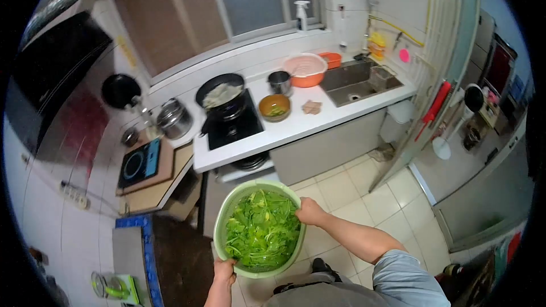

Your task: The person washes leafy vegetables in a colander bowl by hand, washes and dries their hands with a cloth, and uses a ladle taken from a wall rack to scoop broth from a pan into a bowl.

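While both hands (224, 271) (310, 212) grip a basin (220, 223) — greens (263, 230) fill it.

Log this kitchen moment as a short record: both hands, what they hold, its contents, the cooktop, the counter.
Left hand: gripping the near-left rim of the green basin
Right hand: gripping the same basin's rim on the right
Contents: leafy greens
Cooktop: black wok with pale food in it
Counter: brown bowl, metal pot, orange basin beside the sink
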{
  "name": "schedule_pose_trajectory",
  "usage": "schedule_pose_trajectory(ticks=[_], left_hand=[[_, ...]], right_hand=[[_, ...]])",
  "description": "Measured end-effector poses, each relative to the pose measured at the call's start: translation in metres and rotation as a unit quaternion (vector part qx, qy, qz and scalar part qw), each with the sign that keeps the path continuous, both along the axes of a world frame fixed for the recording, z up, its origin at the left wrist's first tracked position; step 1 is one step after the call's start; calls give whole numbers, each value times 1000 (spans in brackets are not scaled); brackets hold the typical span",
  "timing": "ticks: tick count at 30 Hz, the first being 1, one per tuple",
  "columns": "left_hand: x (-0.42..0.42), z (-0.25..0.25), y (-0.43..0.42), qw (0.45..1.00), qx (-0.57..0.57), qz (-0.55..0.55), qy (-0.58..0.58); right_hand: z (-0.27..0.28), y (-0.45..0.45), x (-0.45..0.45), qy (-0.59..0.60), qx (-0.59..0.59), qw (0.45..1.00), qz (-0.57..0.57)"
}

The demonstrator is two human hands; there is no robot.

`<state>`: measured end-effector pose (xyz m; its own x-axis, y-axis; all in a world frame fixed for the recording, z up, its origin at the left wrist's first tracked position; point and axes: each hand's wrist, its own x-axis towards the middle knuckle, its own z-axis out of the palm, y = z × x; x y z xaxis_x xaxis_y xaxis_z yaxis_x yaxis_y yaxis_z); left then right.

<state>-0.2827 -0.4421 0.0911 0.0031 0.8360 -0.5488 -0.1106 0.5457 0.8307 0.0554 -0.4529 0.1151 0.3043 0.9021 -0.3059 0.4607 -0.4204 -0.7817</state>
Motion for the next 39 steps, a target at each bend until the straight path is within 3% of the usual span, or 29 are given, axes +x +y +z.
schedule_pose_trajectory(ticks=[1,4,6,8,11,15,17,20,22,23,30,34,35,38,39], left_hand=[[31,7,15,997,-23,-48,48],[118,17,53,995,7,-95,3],[171,22,82,983,-14,-173,65],[231,51,103,971,-3,-216,107],[288,25,148,953,29,-294,61],[377,61,192,925,13,-367,101],[413,33,226,896,5,-417,151],[467,25,259,889,19,-450,83],[506,48,278,867,61,-484,100],[522,52,281,856,73,-500,108],[624,33,316,895,55,-442,34],[688,29,334,915,67,-393,62],[701,21,339,922,64,-378,54],[741,-7,356,927,78,-365,45],[754,5,358,932,67,-353,41]], right_hand=[[-3,1,31,-4,2,1000,-21],[32,-9,104,4,-17,995,-93],[35,-12,152,1,-18,991,-135],[17,-13,195,-1,-10,982,-188],[19,-13,244,10,5,971,-238],[14,1,305,48,-17,941,-333],[-10,9,335,24,23,927,-373],[-29,10,377,20,41,909,-415],[-31,15,407,34,48,899,-433],[39,35,389,101,42,886,-451],[-2,72,505,101,96,900,-412],[-4,111,575,69,65,897,-431],[0,119,591,106,55,899,-422],[-45,141,665,11,93,917,-387],[-23,154,678,60,77,931,-351]])
